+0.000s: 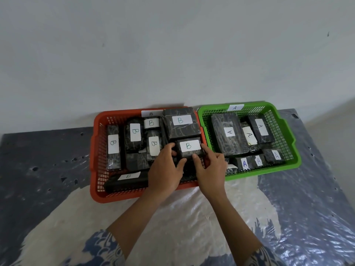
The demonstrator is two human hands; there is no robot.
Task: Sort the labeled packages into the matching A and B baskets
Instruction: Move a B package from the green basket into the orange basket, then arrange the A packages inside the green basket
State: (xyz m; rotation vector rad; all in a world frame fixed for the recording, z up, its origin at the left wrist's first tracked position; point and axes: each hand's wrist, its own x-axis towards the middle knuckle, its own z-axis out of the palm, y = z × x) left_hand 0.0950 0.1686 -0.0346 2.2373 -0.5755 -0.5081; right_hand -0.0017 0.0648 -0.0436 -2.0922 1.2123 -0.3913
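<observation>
A small black wrapped package with a white B label point(189, 147) sits at the right side of the orange B basket point(96, 150). My left hand point(165, 169) grips its left edge and my right hand point(210, 169) grips its right edge, fingers curled round it. Behind it lies a larger B package point(181, 122). Several more B packages fill the orange basket, among them a long one point(127, 180) at the front. The green A basket point(288, 135) to the right holds several black packages with A labels, the largest point(228, 134) at its left.
Both baskets stand side by side against a pale wall on a table under a dark and cream plastic sheet point(192, 212). Bare sheet lies in front of the baskets and to both sides. Patterned blue sleeves show at the bottom edge.
</observation>
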